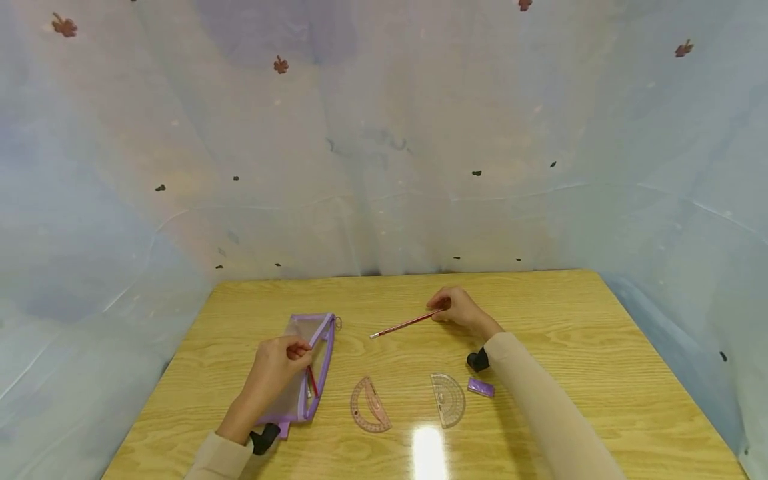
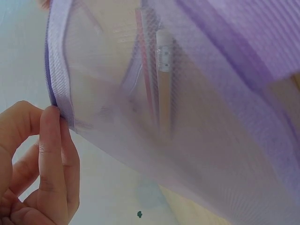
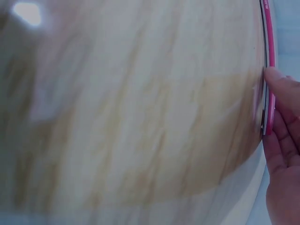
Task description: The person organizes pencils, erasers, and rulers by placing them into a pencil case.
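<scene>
Red pencil (image 1: 403, 326) and mesh pencil pouch (image 1: 327, 363) in hand at a wood-grain table (image 1: 540, 310)

The yellowish table fills the lower centre of the frame, its grain glossy enough to throw back a bright white glare (image 1: 429, 453) at the bottom edge. Behind it and down both sides hangs a pale sheet (image 1: 384, 133), washed in blue, grey and peach. Reddish-brown clover shapes (image 1: 281, 65) mark its upper part, small dark ones sit lower, and a thin wavy line crosses it from side to side.

At lower left of centre, the purple-edged pouch lies on the table with its mouth parted. The left hand (image 1: 276, 367) pinches its edge, thumb and fingertips together there. The left wrist view shows a white-tipped pencil (image 2: 164, 84) through the mesh, beside a thin red strip (image 2: 146, 70).

Just right of centre, the right hand (image 1: 459, 312) has its fingers closed on one end of the red pencil, whose white eraser end points towards the lower left. Whether the pencil touches the table is hard to tell.

Below, near the bottom centre, a pink protractor (image 1: 376, 407) and a clear protractor (image 1: 449, 400) lie apart, with a purple eraser (image 1: 481, 388) just right of the clear one. Beige sleeves (image 1: 552, 400) enter from the bottom edge.
</scene>
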{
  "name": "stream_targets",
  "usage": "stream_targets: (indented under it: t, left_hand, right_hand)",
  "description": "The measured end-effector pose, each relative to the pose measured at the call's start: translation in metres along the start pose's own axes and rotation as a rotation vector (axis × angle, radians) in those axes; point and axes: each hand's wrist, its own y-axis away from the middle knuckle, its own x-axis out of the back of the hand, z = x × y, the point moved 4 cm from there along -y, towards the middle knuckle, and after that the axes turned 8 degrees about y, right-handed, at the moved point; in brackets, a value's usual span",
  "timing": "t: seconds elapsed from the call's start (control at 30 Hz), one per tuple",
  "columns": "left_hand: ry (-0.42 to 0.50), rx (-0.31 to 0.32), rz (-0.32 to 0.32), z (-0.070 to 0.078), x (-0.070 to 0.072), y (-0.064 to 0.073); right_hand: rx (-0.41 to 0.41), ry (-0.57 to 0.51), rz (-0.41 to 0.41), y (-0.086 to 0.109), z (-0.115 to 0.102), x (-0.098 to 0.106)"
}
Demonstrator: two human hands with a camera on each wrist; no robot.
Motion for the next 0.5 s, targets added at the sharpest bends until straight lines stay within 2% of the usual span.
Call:
stream_targets:
  t: [0.2, 0.5]
  left_hand:
    - [-0.001, -0.021, 0.005, -0.0006, -0.0009, -0.0009]
    - [0.011, -0.009, 0.002, -0.0012, -0.0016, 0.0008]
  right_hand:
    - [0.023, 0.010, -0.010, 0.0004, -0.0004, -0.0004]
    - [0.067, 0.058, -0.056, 0.0006, -0.0037, -0.0024]
